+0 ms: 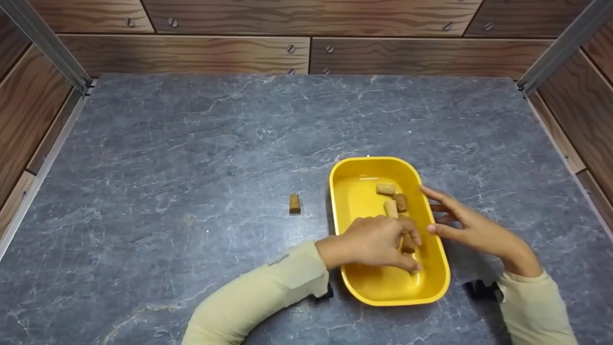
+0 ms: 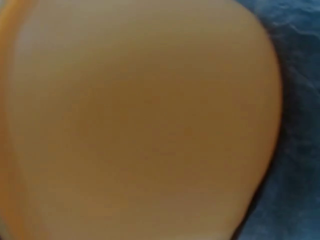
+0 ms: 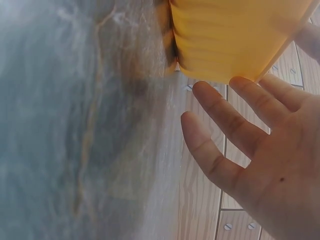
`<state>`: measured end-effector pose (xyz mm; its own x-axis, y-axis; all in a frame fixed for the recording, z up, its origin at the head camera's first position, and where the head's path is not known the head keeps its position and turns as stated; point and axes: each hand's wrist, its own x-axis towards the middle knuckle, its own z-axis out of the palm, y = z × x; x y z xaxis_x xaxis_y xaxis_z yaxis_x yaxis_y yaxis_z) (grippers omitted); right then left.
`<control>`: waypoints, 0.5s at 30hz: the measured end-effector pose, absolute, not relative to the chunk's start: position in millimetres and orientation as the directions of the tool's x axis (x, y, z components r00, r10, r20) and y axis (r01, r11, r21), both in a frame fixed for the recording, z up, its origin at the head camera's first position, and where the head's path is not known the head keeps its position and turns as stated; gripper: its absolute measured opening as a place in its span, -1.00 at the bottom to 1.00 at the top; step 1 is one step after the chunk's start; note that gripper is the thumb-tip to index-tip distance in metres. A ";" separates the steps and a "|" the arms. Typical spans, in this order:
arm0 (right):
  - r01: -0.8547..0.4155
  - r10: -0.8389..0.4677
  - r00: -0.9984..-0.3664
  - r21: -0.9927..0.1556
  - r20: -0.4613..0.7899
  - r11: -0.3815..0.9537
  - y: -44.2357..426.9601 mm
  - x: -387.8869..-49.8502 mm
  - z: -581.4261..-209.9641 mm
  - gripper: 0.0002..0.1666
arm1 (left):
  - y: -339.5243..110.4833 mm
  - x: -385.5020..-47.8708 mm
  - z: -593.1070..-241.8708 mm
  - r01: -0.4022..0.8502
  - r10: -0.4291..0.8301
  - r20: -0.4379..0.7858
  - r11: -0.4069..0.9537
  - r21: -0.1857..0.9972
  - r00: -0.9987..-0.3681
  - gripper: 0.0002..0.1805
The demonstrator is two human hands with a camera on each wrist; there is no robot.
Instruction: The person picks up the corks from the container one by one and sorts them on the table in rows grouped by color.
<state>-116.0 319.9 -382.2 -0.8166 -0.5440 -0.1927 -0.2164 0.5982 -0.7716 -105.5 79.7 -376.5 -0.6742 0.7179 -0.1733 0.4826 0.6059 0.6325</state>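
A yellow tray (image 1: pixel 357 191) with rounded corners stands right of centre, several corks (image 1: pixel 385 189) lying along its right side. My left hand (image 1: pixel 376 239) reaches over the near left rim, palm down, its thumb and fingers apart around one cork (image 1: pixel 408 246) near the right wall. That hand partly hides the corks below it. Outside, along the right wall, my right hand (image 1: pixel 471 227) rests its spread fingertips and thumb against the tray. In the right wrist view, straight fingers (image 3: pixel 225 117) reach toward the yellow wall. Blurred yellow plastic fills most of the left wrist view.
One brown cork (image 1: pixel 294 203) stands apart on the grey marbled tabletop (image 1: pixel 191 158), left of the tray. Wood-patterned panels (image 1: pixel 239 19) close off the back and sides, with metal posts (image 1: pixel 52 43) at the corners.
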 end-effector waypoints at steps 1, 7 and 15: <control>-0.212 -0.542 -0.817 -0.771 -0.197 0.600 319.9 -116.1 -382.2 -0.19 | 81.5 -105.4 -377.9 0.485 0.719 -0.187 0.614 0.623 -0.670 -0.60; -0.215 -0.563 -0.803 -0.786 -0.195 0.579 320.2 -117.6 -380.3 -0.19 | 94.9 -105.0 -384.0 0.514 0.734 -0.255 0.640 0.571 -0.629 -0.65; -0.224 -0.561 -0.806 -0.781 -0.188 0.583 318.5 -115.9 -380.4 -0.18 | 99.7 -104.7 -393.1 0.513 0.743 -0.293 0.641 0.571 -0.602 -0.65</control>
